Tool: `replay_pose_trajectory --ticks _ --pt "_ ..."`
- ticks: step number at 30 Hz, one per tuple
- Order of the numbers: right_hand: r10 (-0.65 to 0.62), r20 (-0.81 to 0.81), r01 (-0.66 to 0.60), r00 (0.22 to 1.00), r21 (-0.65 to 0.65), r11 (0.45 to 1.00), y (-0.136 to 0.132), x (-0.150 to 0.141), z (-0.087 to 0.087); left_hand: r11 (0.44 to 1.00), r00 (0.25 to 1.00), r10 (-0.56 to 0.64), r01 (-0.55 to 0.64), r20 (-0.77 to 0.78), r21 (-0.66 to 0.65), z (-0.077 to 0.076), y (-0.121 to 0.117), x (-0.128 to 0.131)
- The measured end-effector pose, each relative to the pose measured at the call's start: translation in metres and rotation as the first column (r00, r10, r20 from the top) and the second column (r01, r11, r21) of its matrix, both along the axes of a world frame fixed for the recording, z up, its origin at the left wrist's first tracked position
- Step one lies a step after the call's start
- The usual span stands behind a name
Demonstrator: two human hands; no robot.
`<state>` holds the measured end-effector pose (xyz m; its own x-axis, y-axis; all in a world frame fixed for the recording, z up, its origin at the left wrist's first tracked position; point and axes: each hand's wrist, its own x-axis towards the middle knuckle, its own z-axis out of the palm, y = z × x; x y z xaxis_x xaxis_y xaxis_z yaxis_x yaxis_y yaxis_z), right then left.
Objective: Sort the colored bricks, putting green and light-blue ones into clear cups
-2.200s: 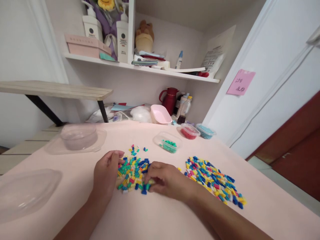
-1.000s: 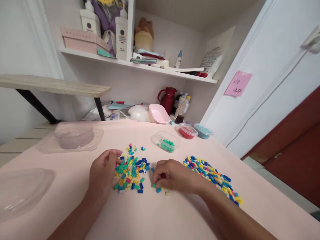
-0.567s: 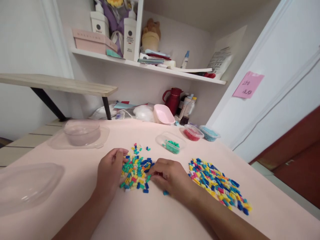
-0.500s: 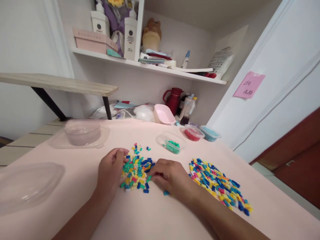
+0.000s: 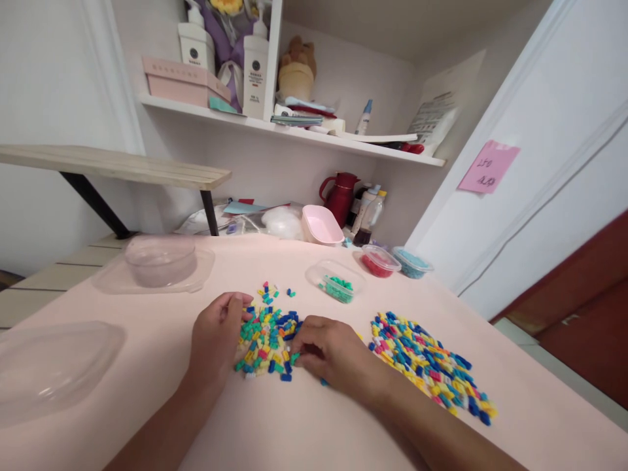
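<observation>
A loose pile of small toy bricks [image 5: 267,333] in green, yellow, blue and other colours lies between my hands on the pink tabletop [image 5: 275,425]. My left hand [image 5: 216,333] is at the pile's left edge, its fingers curled in; what they hold, if anything, is hidden. At the right edge, my right hand [image 5: 333,347] is closed in a pinch, with a green brick [image 5: 294,358] at its fingertips. A blue brick [image 5: 324,382] shows partly from under that hand. Behind the pile, a clear tub [image 5: 339,289] lies tilted with green bricks in it.
A larger pile of mixed bricks [image 5: 426,360] spreads to the right. Lidded tubs of red pieces [image 5: 380,261] and light blue pieces [image 5: 413,263] stand at the back right. A clear container [image 5: 161,261] and a clear lid [image 5: 53,366] lie left. A pink basin [image 5: 322,226] stands behind.
My right hand has moved slightly down and nearer to me, with the green brick at its fingertips. My left hand stays nearly still.
</observation>
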<state>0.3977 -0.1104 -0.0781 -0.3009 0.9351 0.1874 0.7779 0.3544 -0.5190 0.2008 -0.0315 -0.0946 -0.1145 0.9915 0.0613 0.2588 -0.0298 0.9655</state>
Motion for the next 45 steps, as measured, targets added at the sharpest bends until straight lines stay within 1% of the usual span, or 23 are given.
replay_pose_trajectory --ticks 3,6,8,10,11,12,14,15,16,17,20,22,23,24,26,28,30,32,34,36,39,42,45 --pt "0.013 -0.033 -0.013 0.999 -0.013 1.0 0.001 0.003 0.001 1.0 1.0 0.001 -0.001 -0.001 -0.002 0.001 0.0 0.0" --pt "0.0 -0.094 -0.006 0.996 -0.06 0.998 0.001 0.015 0.01 1.0 1.0 -0.001 0.001 0.0 -0.019 0.005 -0.001 0.0" --pt "-0.054 -0.156 0.049 0.986 -0.039 0.998 0.003 0.03 0.019 0.999 1.0 0.007 -0.007 0.001 -0.045 0.007 -0.001 0.0" --pt "-0.168 -0.232 0.185 0.958 0.052 0.981 0.006 0.049 0.026 0.998 1.0 0.025 -0.024 0.004 -0.063 0.008 -0.001 0.0" --pt "-0.239 -0.273 0.277 0.932 0.11 0.955 0.008 0.058 0.028 0.998 0.999 0.031 -0.031 0.005 -0.062 0.008 0.0 0.0" --pt "-0.312 -0.308 0.373 0.899 0.164 0.913 0.011 0.068 0.029 0.998 0.999 0.035 -0.034 0.006 -0.056 0.007 0.0 -0.001" --pt "-0.435 -0.329 0.524 0.838 0.264 0.809 0.017 0.084 0.026 0.999 0.999 0.033 -0.032 0.006 -0.04 0.006 0.002 -0.001" --pt "-0.481 -0.309 0.565 0.82 0.308 0.766 0.02 0.091 0.023 0.999 1.0 0.03 -0.03 0.007 -0.036 0.005 0.002 -0.001" --pt "-0.513 -0.273 0.581 0.814 0.345 0.738 0.023 0.097 0.02 0.999 1.0 0.03 -0.029 0.009 -0.037 0.004 0.003 -0.002" --pt "-0.535 -0.228 0.58 0.814 0.371 0.725 0.025 0.101 0.016 0.999 0.999 0.032 -0.032 0.012 -0.038 0.003 0.003 -0.002" --pt "-0.54 -0.135 0.544 0.831 0.4 0.738 0.028 0.106 0.007 0.999 0.999 0.039 -0.038 0.017 -0.038 0.003 0.002 -0.001" --pt "-0.513 -0.155 0.527 0.844 0.412 0.743 0.026 0.101 0.006 0.999 0.999 0.028 -0.027 0.019 -0.027 0.003 0.001 -0.001" --pt "-0.483 -0.176 0.51 0.858 0.413 0.755 0.024 0.096 0.008 1.0 1.0 0.02 -0.019 0.019 -0.024 0.003 0.001 -0.001" --pt "-0.441 -0.196 0.482 0.876 0.408 0.775 0.022 0.09 0.01 1.0 1.0 0.015 -0.014 0.018 -0.025 0.003 0.001 -0.001" --pt "-0.322 -0.205 0.377 0.924 0.357 0.854 0.014 0.073 0.017 0.999 1.0 0.016 -0.016 0.018 -0.034 0.004 0.0 0.0" --pt "-0.203 -0.194 0.248 0.96 0.248 0.936 0.006 0.052 0.023 0.999 0.999 0.024 -0.023 0.025 -0.035 0.005 -0.001 0.0" --pt "-0.082 -0.187 0.109 0.979 0.14 0.984 0.0 0.033 0.024 0.999 0.999 0.028 -0.027 0.039 -0.029 0.006 -0.002 0.0" --pt "0.014 -0.163 -0.002 0.987 0.073 0.997 -0.005 0.017 0.019 0.999 0.998 0.029 -0.028 0.049 -0.026 0.008 -0.003 0.001" --pt "0.07 -0.091 -0.065 0.993 0.063 0.996 -0.007 0.005 0.01 0.999 0.998 0.031 -0.03 0.061 -0.023 0.009 -0.004 0.002" --pt "0.069 0.014 -0.07 0.998 0.087 0.994 -0.007 -0.005 0.001 1.0 0.997 0.029 -0.028 0.07 -0.013 0.01 -0.004 0.002" --pt "-0.003 0.147 -0.017 0.989 0.133 0.991 -0.004 -0.018 -0.008 1.0 0.996 0.019 -0.019 0.082 0.009 0.008 -0.004 0.003" --pt "-0.028 0.204 0.003 0.978 0.118 0.993 -0.003 -0.02 -0.006 1.0 0.995 0.019 -0.019 0.093 0.001 0.007 -0.003 0.003" --pt "-0.001 0.204 -0.006 0.979 0.035 0.999 -0.004 -0.009 0.006 1.0 0.996 0.019 -0.019 0.092 -0.008 0.007 -0.002 0.003"
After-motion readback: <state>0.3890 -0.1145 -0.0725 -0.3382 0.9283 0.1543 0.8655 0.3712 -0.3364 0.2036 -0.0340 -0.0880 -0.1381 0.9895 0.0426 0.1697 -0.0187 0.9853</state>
